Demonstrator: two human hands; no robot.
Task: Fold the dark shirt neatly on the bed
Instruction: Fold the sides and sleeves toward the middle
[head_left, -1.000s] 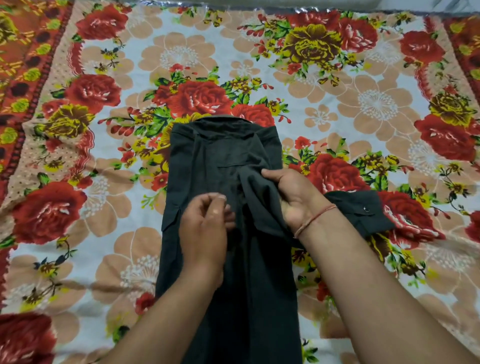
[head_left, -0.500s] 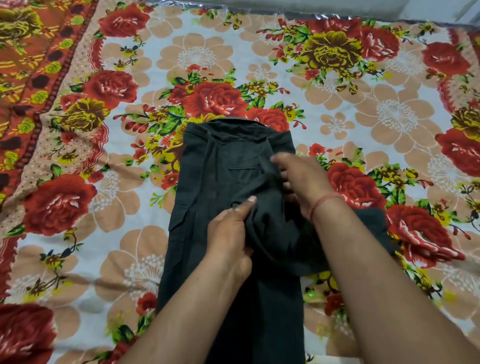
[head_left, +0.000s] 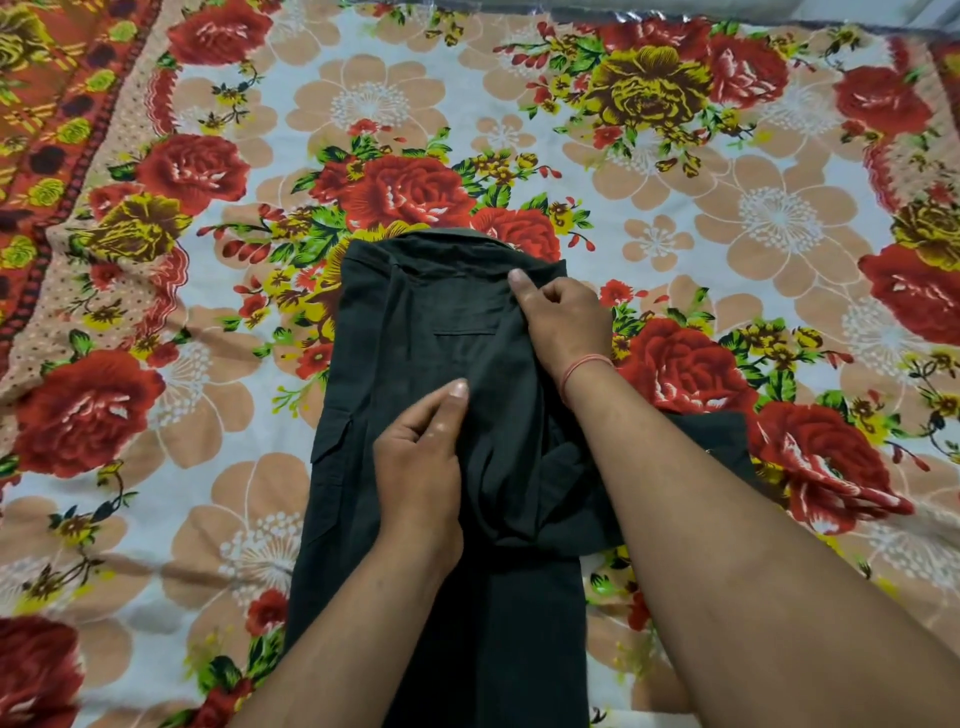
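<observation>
Right hand (head_left: 558, 317): fingers curled, pinching the dark shirt (head_left: 415, 332) near its collar. Left hand (head_left: 418, 457): fingers loosely curled, thumb pressing mid-shirt. Shirt lies lengthwise on the floral bedsheet (head_left: 779, 218), sleeve cuff (head_left: 719, 431) out right.

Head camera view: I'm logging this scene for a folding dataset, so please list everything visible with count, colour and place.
dark shirt: one, charcoal, centre of the bed, sides partly folded in, collar away from the person
sleeve cuff: one, charcoal, sticking out right of the shirt from under the right forearm
bedsheet: one, pale with red, yellow and peach flowers, covers the whole bed
thread bracelet: one, reddish, on the right wrist
left hand: one, on the shirt's middle, thumb extended
right hand: one, at the shirt's right shoulder, fingers pinching fabric
</observation>
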